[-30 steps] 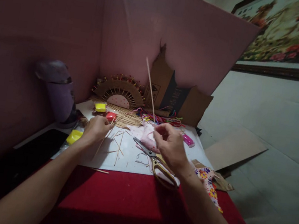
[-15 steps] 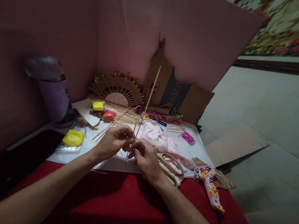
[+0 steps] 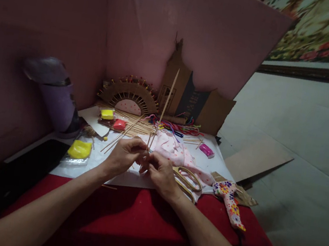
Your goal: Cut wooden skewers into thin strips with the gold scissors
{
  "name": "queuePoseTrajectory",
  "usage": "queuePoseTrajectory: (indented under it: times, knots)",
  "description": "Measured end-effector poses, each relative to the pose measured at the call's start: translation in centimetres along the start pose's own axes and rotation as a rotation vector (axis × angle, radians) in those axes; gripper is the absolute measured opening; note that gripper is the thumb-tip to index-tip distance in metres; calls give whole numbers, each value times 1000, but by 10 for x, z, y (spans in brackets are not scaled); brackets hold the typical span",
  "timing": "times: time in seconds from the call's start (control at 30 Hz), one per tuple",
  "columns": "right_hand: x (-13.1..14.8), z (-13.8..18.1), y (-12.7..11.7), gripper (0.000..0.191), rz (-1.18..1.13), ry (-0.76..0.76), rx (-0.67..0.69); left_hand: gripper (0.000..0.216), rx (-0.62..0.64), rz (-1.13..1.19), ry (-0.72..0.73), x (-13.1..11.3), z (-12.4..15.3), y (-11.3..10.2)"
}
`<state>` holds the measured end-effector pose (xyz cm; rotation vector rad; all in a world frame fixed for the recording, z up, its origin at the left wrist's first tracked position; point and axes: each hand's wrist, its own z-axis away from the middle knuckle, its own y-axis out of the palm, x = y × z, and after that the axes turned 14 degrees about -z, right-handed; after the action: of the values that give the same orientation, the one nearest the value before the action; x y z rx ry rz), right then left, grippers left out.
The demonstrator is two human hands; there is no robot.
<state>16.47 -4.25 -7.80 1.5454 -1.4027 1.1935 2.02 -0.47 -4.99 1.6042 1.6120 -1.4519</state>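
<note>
My left hand (image 3: 127, 153) and my right hand (image 3: 161, 172) meet over the front of the white sheet, fingers pinched together on thin wooden sticks. One long pointed stick (image 3: 167, 100) rises up out of the pinch, tilted slightly right. A shorter stick (image 3: 149, 139) stands beside it. Where the sticks meet is hidden by my fingertips. Just right of my right hand lie gold-handled scissors (image 3: 188, 181), partly under white fabric with pink dots (image 3: 175, 149). Behind my hands many loose sticks (image 3: 139, 123) are spread out.
A half-round cardboard fan piece (image 3: 130, 90) and torn cardboard (image 3: 198, 107) lean at the back. Yellow clay (image 3: 80, 149), red clay (image 3: 119, 124) and a magenta packet (image 3: 206, 150) lie about. A purple cup (image 3: 59, 106) stands left; a floral stuffed figure (image 3: 231, 202) lies right.
The view has shifted slightly. My hands keep their pinch on the sticks in nearly the same place, with only small finger movement.
</note>
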Motion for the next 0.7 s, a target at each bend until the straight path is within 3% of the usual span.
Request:
queuePoseTrajectory:
  times: [0.17, 0.37, 0.7]
  knots:
    - [-5, 1, -1, 14, 34, -14, 41, 11, 24, -2, 5, -2, 0, -1]
    - [-2, -3, -1, 19, 239, -124, -16, 14, 36, -30, 25, -1, -3, -7]
    - [-2, -4, 6, 17, 172, -3, -2, 12, 42, 19, 12, -3, -1, -5]
